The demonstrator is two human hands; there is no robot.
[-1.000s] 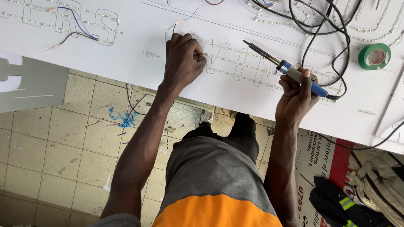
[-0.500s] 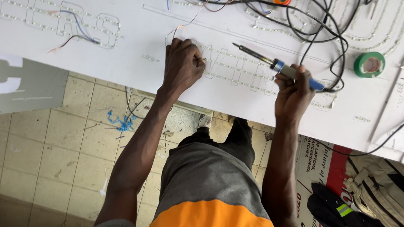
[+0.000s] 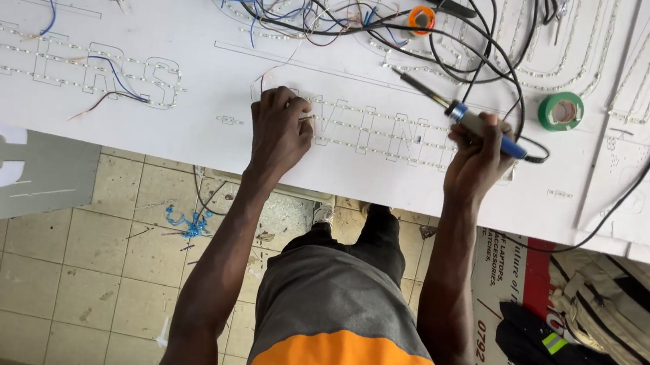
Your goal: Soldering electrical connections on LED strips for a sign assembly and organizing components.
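Right hand [image 3: 479,157] clasped round a soldering iron [image 3: 461,115] (tip toward 10 o'clock); left hand [image 3: 280,131] pinching a thin wire [image 3: 305,116] on the white surface [image 3: 186,124].

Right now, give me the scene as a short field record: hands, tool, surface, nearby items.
left hand: pinching a thin wire against the white sign board
right hand: gripping a soldering iron, tip pointing up and to the left
board: outlined letters studded with small LED dots
nearby: green tape roll, orange tape roll, tangle of black and blue cables
below: tiled floor, bag at lower right
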